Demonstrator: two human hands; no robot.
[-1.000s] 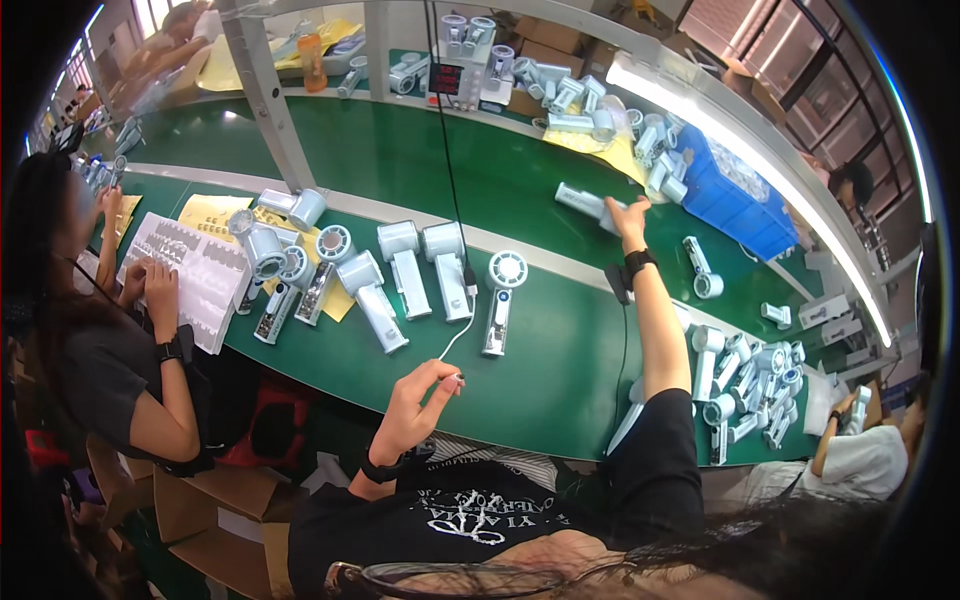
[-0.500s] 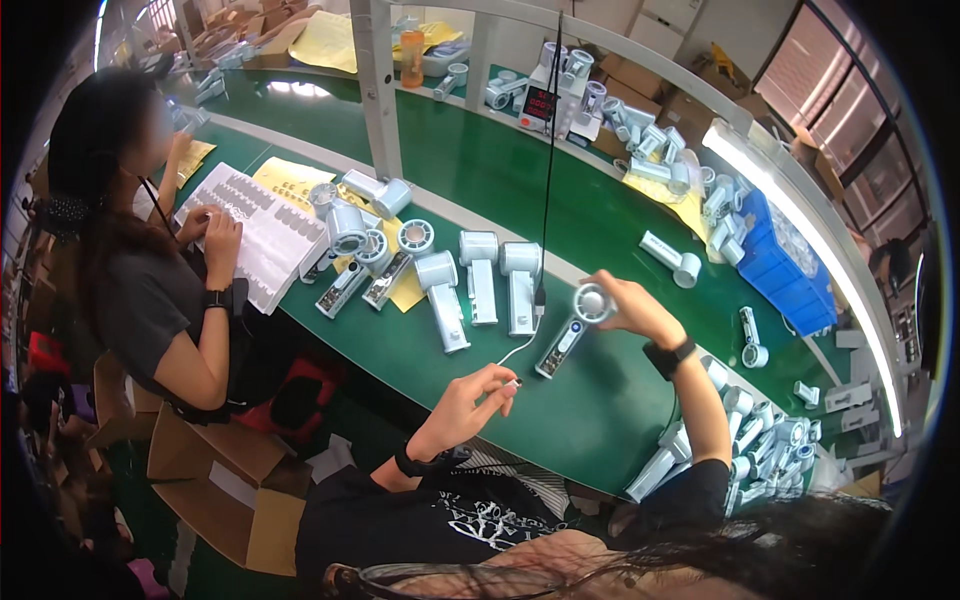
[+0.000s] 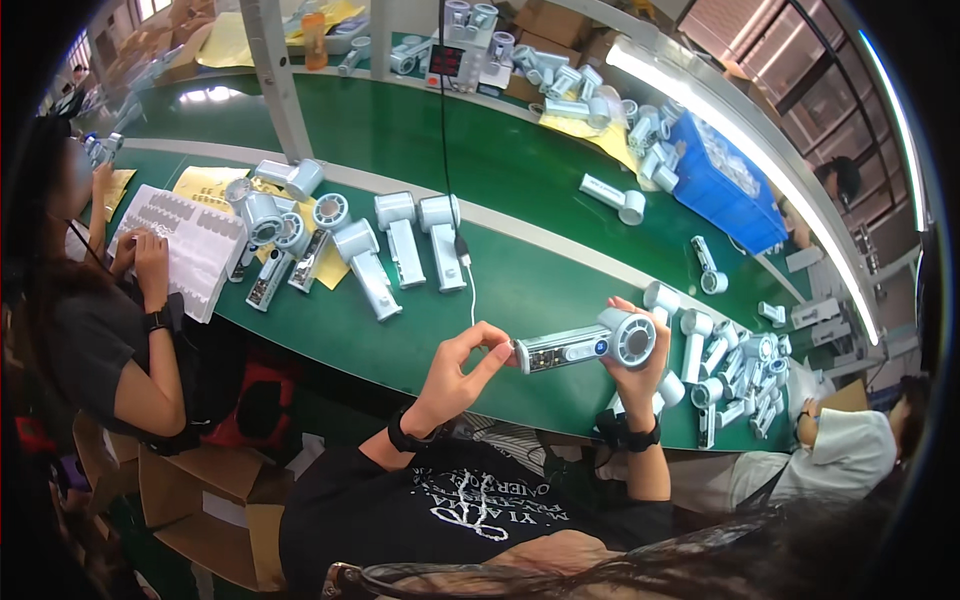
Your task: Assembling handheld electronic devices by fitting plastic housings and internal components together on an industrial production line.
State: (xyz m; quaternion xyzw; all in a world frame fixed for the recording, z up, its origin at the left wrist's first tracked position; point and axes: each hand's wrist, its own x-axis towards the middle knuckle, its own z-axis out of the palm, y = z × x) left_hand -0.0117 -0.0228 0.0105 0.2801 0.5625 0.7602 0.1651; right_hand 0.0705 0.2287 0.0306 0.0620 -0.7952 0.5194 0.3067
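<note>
My right hand (image 3: 640,385) grips a white and grey hand-held fan (image 3: 580,347) by its round head, holding it level above the near edge of the green belt (image 3: 560,290). My left hand (image 3: 465,365) pinches the plug end of a white cable (image 3: 470,290) against the bottom end of the fan's handle. The cable hangs down from overhead and runs across the belt to that hand. The plug itself is hidden by my fingers.
A row of similar fans (image 3: 400,250) lies on the belt ahead, and more are piled at the right (image 3: 730,370). A person at the left handles a white sheet (image 3: 185,245). A blue bin (image 3: 725,185), a post (image 3: 280,90) and cardboard boxes (image 3: 200,500) are around.
My right hand came back from a far reach, took a fan off the belt and brought it toward me. My left hand rose with the cable end to the handle's bottom.
</note>
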